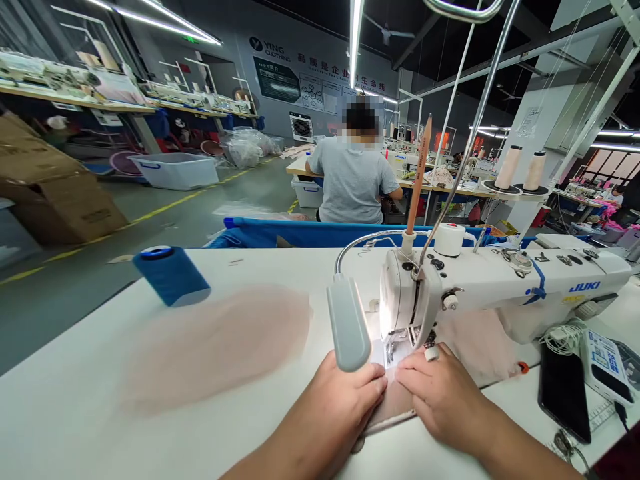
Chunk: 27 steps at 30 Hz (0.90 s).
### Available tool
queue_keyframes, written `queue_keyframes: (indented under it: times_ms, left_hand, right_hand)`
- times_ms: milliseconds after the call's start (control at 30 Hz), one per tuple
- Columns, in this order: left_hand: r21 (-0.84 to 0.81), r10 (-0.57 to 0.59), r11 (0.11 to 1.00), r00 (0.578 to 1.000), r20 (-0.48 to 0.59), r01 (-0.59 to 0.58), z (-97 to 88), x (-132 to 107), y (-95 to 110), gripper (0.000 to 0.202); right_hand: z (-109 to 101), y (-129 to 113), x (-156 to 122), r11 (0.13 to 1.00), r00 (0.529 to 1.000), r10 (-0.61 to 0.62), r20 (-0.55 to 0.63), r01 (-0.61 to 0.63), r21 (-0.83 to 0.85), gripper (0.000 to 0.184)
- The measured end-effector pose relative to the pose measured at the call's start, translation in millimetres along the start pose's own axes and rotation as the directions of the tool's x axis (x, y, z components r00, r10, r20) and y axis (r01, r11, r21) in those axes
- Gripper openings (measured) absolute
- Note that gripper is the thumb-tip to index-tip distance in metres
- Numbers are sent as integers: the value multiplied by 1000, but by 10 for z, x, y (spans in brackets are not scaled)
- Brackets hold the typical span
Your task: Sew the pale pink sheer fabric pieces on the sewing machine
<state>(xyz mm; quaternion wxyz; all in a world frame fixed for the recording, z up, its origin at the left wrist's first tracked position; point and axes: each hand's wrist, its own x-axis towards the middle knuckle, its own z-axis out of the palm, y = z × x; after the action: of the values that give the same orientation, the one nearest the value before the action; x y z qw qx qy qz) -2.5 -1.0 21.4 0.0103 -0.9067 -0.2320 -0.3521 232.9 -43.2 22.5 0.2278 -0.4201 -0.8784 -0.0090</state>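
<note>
At the needle of a white JUKI sewing machine (500,277), a piece of pale pink fabric (397,403) lies under the presser foot (391,350). My left hand (350,393) grips its left side, fingers closed together just in front of the foot. On the right side, my right hand (443,393) also has its fingers closed on the fabric; a white ring-like thing is on one finger. A grey lamp head (349,325) on a bent metal neck hangs just above my left hand. More pale pink fabric (475,343) lies beneath the machine arm.
Flat pale pink fabric (225,347) lies left on the white table (65,420), below a blue thread cone (171,275). A black phone (564,390) and a white box-shaped device (607,363) lie at right. A seated person (355,180) works ahead, beyond a blue cloth trough (300,233).
</note>
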Motion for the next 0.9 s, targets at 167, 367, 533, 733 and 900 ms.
queue_keyframes:
  times_ms: [167, 367, 533, 733, 900]
  left_hand:
    - [6, -47, 999, 999, 27, 47, 36, 4, -103, 35]
    - [79, -116, 990, 993, 22, 114, 85, -45, -162, 45]
    - [87, -182, 980, 983, 25, 179, 191, -196, -296, 34]
    - [140, -231, 966, 968, 95, 217, 93, -185, -348, 41]
    - [178, -306, 949, 887, 345, 259, -217, -109, 19, 20]
  right_hand:
    - [18, 16, 37, 997, 997, 72, 5, -72, -24, 37]
    - [36, 29, 68, 992, 994, 106, 2, -106, -74, 56]
    - [22, 12, 73, 992, 993, 116, -28, -117, -36, 53]
    - [82, 23, 10, 998, 994, 59, -89, -58, 11, 52]
    - [64, -88, 56, 986, 992, -60, -108, 75, 146, 45]
